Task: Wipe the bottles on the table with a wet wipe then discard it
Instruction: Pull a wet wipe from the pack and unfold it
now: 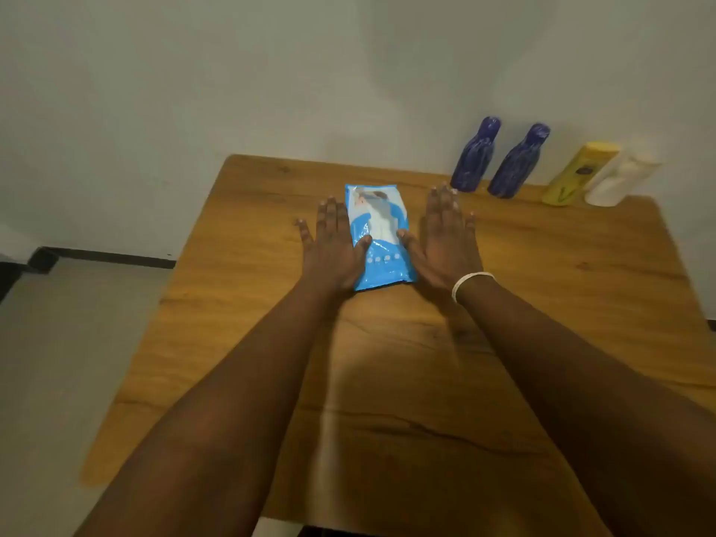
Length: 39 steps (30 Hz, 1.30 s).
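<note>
A blue pack of wet wipes lies flat on the wooden table, lengthwise away from me. My left hand lies palm down beside its left edge, fingers straight, thumb on the pack. My right hand lies palm down on the pack's right side, fingers straight, thumb touching the pack. Along the far right edge stand two dark blue bottles, a yellow bottle and a white bottle.
The table stands against a pale wall. Grey floor and a dark skirting strip lie to the left of the table. A white band circles my right wrist.
</note>
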Each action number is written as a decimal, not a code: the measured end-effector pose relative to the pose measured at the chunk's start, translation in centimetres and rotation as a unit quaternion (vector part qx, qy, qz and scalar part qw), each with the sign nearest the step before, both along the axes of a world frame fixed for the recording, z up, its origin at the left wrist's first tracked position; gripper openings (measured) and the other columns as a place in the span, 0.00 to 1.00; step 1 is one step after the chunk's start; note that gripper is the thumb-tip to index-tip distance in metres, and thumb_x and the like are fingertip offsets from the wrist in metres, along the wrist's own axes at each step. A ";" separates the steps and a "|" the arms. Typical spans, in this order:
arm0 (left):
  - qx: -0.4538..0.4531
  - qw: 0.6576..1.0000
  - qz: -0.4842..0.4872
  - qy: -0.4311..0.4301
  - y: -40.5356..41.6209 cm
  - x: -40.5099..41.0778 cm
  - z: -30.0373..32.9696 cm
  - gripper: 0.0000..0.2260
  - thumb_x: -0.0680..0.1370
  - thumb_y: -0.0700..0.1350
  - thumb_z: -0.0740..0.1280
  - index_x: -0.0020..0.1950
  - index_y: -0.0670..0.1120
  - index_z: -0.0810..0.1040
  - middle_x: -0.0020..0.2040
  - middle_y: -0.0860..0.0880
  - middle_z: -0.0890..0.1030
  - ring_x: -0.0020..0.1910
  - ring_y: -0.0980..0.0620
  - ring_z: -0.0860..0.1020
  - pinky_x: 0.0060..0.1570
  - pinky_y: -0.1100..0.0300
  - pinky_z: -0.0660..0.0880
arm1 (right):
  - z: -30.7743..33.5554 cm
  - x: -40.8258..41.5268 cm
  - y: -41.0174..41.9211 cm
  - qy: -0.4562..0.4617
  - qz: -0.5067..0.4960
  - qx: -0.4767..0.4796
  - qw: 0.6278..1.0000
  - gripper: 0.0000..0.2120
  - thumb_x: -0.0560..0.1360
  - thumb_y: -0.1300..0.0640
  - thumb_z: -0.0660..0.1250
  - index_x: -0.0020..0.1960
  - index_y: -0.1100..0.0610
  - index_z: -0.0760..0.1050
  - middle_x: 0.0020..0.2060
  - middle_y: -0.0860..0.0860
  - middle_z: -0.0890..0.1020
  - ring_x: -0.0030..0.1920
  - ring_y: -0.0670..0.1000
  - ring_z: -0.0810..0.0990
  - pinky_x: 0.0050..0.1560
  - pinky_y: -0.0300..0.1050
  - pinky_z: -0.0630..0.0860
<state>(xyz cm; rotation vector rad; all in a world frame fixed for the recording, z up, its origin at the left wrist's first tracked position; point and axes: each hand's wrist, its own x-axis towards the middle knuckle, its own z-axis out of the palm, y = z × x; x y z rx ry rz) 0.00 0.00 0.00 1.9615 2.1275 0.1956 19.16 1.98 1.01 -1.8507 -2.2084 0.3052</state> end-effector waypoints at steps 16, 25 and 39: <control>0.107 0.994 -0.030 -0.009 -2.1 0.2 -4.6 0.34 0.85 0.61 0.47 0.83 0.41 0.45 0.85 0.43 0.47 0.83 0.46 0.44 0.78 0.36 0.37 | -6.2 -0.7 -3.1 0.033 0.037 0.077 0.996 0.38 0.81 0.35 0.49 0.81 0.56 0.41 0.81 0.53 0.47 0.81 0.55 0.45 0.78 0.60 0.43; 0.162 0.974 -0.045 -0.152 -12.7 2.5 -1.8 0.23 0.85 0.54 0.57 0.72 0.39 0.71 0.71 0.38 0.75 0.70 0.38 0.72 0.69 0.44 0.69 | -5.0 2.0 -16.3 0.029 0.028 0.081 0.996 0.39 0.80 0.34 0.50 0.81 0.57 0.47 0.81 0.54 0.51 0.81 0.55 0.48 0.78 0.62 0.47; 0.161 0.963 0.010 -0.218 -2.9 2.5 -3.1 0.23 0.86 0.52 0.57 0.75 0.39 0.67 0.73 0.39 0.73 0.71 0.40 0.72 0.70 0.47 0.68 | -5.8 1.2 -4.4 0.045 0.011 0.057 0.997 0.39 0.80 0.33 0.49 0.81 0.57 0.47 0.81 0.55 0.52 0.80 0.56 0.50 0.79 0.59 0.50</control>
